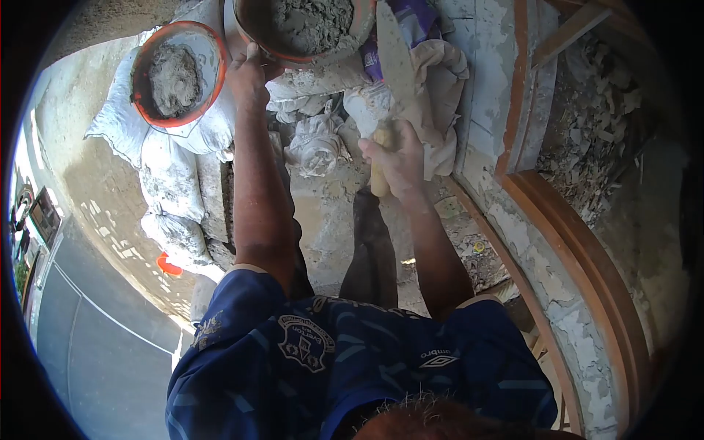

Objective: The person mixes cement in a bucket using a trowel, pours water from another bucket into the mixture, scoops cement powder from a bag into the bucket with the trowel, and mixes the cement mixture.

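At the top of the view, my left hand (249, 77) grips the near rim of an orange-edged bucket (293, 57), which holds wet grey mortar (315, 26). My right hand (398, 161) is closed around the wooden handle of a trowel (396, 62), whose mortar-smeared blade points up and away, beside the bucket's right side. Left of my left hand, a second orange-rimmed bucket (222, 70) with a grey lump of mortar (174, 79) inside rests on white sacks (169, 172).
A knotted white sack (317, 145) lies between my forearms. Along the right runs a plastered wall ledge (506, 209) with a brown frame (572, 249); rubble (587, 139) lies beyond it. A small orange object (169, 265) is at the lower left, near dark paving (110, 330).
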`<state>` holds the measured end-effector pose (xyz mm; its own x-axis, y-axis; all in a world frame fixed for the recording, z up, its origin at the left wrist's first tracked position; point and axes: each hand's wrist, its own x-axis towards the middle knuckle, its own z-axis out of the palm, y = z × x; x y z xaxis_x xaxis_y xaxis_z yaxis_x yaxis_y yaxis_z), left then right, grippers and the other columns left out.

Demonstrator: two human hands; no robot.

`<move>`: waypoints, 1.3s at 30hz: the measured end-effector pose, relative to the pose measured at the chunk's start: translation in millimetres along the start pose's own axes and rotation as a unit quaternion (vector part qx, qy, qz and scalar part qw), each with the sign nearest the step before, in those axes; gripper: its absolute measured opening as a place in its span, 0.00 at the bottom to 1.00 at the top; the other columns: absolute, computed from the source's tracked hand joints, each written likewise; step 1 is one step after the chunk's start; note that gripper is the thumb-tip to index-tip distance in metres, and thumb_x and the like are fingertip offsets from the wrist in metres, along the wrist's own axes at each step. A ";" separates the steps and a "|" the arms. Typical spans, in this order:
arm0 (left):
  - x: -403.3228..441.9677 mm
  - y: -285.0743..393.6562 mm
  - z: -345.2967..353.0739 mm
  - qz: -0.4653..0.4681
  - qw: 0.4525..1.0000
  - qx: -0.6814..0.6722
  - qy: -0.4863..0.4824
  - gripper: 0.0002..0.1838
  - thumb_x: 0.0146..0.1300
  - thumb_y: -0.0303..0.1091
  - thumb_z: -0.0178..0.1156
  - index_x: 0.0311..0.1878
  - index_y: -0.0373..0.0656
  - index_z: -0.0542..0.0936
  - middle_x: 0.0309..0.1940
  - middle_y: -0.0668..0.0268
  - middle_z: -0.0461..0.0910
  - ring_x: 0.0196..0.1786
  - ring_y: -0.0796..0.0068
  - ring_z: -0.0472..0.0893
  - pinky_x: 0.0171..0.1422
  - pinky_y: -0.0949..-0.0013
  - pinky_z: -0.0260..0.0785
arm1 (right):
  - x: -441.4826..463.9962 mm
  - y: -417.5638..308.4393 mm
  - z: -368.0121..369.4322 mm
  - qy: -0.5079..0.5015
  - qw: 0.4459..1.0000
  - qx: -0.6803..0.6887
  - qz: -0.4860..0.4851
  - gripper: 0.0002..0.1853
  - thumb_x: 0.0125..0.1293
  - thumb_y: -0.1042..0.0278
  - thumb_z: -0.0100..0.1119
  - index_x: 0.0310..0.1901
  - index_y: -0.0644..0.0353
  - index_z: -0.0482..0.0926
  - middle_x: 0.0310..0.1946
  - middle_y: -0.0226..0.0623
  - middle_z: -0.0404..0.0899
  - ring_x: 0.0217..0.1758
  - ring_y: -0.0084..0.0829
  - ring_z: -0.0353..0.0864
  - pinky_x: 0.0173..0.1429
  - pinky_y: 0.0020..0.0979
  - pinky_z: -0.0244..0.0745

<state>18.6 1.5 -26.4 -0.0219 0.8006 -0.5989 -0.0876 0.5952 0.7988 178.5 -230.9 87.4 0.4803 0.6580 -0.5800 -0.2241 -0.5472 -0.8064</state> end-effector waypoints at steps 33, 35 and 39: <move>20.0 -0.9 3.9 -0.002 1.000 -0.019 -0.018 0.16 0.73 0.38 0.56 0.39 0.30 0.77 0.24 0.56 0.82 0.21 0.67 0.82 0.24 0.67 0.78 | 62.4 128.2 16.5 0.024 0.914 -0.399 -0.071 0.26 0.76 0.48 0.43 0.34 0.66 0.75 0.25 0.60 0.79 0.31 0.62 0.81 0.32 0.51 0.77; 17.2 7.0 8.3 -0.003 1.000 -0.011 -0.011 0.17 0.72 0.39 0.56 0.39 0.30 0.77 0.26 0.57 0.83 0.23 0.68 0.83 0.28 0.66 0.79 | 32.1 174.8 -12.1 -0.008 0.885 -0.461 -0.068 0.25 0.76 0.49 0.43 0.38 0.68 0.75 0.27 0.62 0.80 0.35 0.63 0.81 0.37 0.53 0.77; 17.4 6.1 12.1 -0.019 1.000 0.011 0.007 0.16 0.72 0.39 0.57 0.39 0.31 0.77 0.28 0.57 0.83 0.25 0.67 0.84 0.32 0.65 0.81 | -48.2 115.9 -45.3 -0.022 0.869 -0.493 -0.029 0.25 0.75 0.47 0.45 0.46 0.66 0.76 0.35 0.64 0.81 0.44 0.64 0.80 0.47 0.55 0.74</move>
<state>29.7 19.9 -31.2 -0.0325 0.7766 -0.6292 -0.0666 0.6264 0.7766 167.8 -349.4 27.1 0.4285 0.7065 -0.5633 0.6454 -0.6756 -0.3564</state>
